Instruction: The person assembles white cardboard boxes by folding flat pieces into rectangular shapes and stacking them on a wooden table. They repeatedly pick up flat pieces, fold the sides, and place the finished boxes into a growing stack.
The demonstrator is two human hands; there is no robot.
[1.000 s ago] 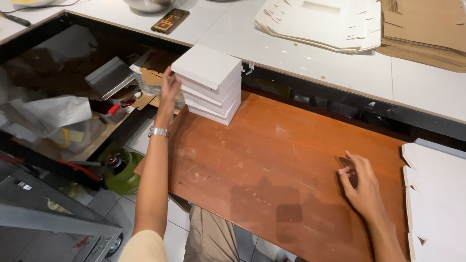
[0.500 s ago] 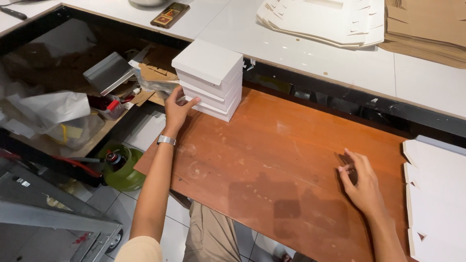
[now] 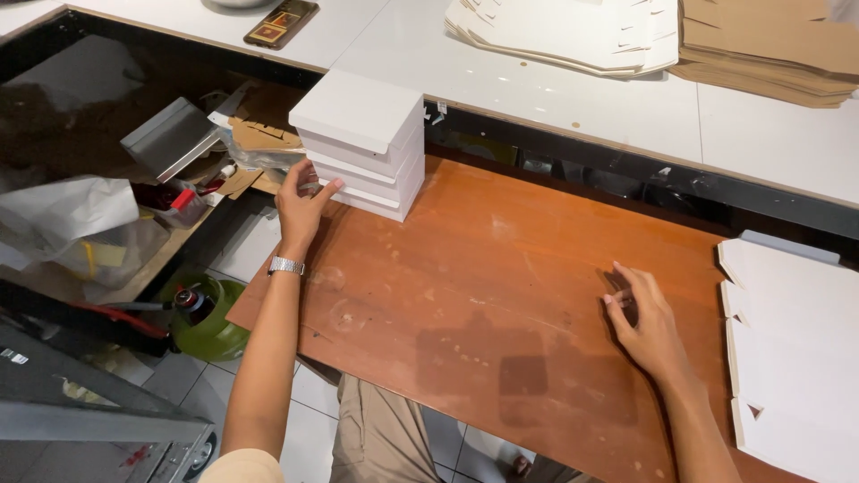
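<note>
Reddish-brown worktop (image 3: 501,295) is shown carrying a stack of white boxes (image 3: 362,143) at its far left corner. The stack's near side is touched by the left hand (image 3: 300,201), fingers released. Well right of the stack, the right hand (image 3: 649,322) is rested flat, fingers loosely spread.

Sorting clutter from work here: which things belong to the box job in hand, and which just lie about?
In hand: stack of white boxes at left hand; flat white blanks beside right hand.
Lying about: phone, brown cardboard sheets, green gas cylinder.
</note>
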